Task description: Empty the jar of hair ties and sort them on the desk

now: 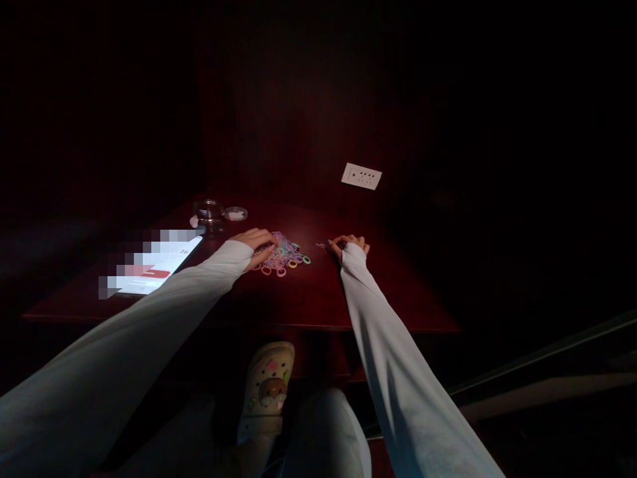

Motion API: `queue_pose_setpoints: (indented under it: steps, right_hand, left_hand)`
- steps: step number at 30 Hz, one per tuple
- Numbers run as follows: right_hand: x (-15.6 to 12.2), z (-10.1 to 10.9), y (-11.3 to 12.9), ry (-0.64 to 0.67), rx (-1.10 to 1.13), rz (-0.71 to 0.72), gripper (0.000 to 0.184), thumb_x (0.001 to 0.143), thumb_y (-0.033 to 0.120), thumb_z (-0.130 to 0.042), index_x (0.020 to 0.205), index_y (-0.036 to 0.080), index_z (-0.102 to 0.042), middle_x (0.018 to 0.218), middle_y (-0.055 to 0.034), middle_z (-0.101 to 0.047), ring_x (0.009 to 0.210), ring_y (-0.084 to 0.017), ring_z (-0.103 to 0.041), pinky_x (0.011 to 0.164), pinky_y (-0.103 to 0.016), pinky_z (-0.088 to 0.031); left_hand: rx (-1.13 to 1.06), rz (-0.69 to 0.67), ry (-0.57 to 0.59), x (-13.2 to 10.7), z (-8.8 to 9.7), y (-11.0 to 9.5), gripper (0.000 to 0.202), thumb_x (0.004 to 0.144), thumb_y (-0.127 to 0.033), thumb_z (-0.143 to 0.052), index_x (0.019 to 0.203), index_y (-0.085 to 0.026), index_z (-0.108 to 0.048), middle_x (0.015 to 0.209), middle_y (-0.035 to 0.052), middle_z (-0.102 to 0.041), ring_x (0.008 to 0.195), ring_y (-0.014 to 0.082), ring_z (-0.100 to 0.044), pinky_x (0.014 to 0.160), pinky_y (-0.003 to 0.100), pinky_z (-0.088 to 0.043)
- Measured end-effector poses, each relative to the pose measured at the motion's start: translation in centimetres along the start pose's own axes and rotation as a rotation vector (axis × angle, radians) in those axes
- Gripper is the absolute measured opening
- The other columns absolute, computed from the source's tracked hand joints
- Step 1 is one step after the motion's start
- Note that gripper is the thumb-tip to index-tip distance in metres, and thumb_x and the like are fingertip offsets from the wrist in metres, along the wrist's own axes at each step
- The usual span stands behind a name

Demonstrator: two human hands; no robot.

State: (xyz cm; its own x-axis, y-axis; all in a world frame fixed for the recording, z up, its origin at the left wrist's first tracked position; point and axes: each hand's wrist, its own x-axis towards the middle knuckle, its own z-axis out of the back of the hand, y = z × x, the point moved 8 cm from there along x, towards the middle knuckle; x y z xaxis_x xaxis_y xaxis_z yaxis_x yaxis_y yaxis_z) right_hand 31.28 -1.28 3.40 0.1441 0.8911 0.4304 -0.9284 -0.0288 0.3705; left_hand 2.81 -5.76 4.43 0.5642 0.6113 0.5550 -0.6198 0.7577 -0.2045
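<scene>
A loose heap of small pastel hair ties (286,255), pink, purple, green and yellow, lies in the middle of the dark red table (318,302). My left hand (256,245) rests against the heap's left side, thumb and fingers apart and curved over its edge. To the right of the heap, my right hand (351,244) is on the tabletop with its fingers curled in. By those fingertips shows a tiny pale pinkish piece (321,245), too small to make out. Whatever the right fingers pinch is mostly hidden.
A clear round jar (208,214) stands at the back left, with a round clear lid (235,214) beside it. A lit phone or tablet (159,269) lies at the left. A white socket plate (361,176) is on the back wall. Below the table is a cream clog (267,388).
</scene>
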Motion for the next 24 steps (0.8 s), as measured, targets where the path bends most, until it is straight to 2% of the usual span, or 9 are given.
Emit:
queue_pose_setpoints:
  steps: [6, 11, 18, 24]
  right_hand:
    - [-0.1, -0.7, 0.4, 0.053, -0.071, 0.087, 0.035, 0.097, 0.058, -0.061, 0.097, 0.027, -0.079, 0.106, -0.0075, -0.066, 0.111, -0.029, -0.045, 0.09, -0.038, -0.025]
    - [-0.1, -0.6, 0.6, 0.06, -0.089, 0.087, 0.034, 0.099, 0.054, -0.059, 0.096, 0.027, -0.079, 0.106, -0.0075, -0.067, 0.111, -0.029, -0.045, 0.089, -0.038, -0.025]
    - [-0.2, -0.3, 1.2, 0.059, -0.083, 0.089, 0.024, 0.099, 0.042, -0.063, 0.095, 0.025, -0.079, 0.108, -0.0075, -0.07, 0.113, -0.029, -0.048, 0.09, -0.037, -0.025]
    - [-0.1, -0.3, 0.7, 0.025, -0.023, 0.065, 0.023, 0.096, 0.044, -0.066, 0.092, 0.026, -0.079, 0.105, -0.0066, -0.07, 0.11, -0.029, -0.046, 0.089, -0.037, -0.024]
  left_hand:
    - [0.0, -0.003, 0.001, 0.0, 0.1, -0.2, 0.031, 0.104, -0.035, -0.039, 0.11, -0.021, -0.066, 0.113, 0.0074, -0.071, 0.1, 0.0234, -0.06, 0.092, 0.036, -0.047]
    - [-0.016, -0.002, -0.003, 0.0, 0.0, 0.0, 0.031, 0.104, -0.035, -0.039, 0.11, -0.022, -0.066, 0.112, 0.007, -0.071, 0.099, 0.023, -0.061, 0.09, 0.036, -0.048]
    - [-0.022, -0.019, -0.005, 0.0, -0.3, 0.2, 0.031, 0.105, -0.035, -0.039, 0.109, -0.021, -0.066, 0.11, 0.0072, -0.071, 0.099, 0.0233, -0.061, 0.091, 0.036, -0.048]
    - [-0.037, -0.022, -0.003, 0.0, -0.3, 0.4, 0.03, 0.104, -0.036, -0.04, 0.108, -0.022, -0.066, 0.111, 0.0066, -0.071, 0.103, 0.0231, -0.062, 0.094, 0.036, -0.048]
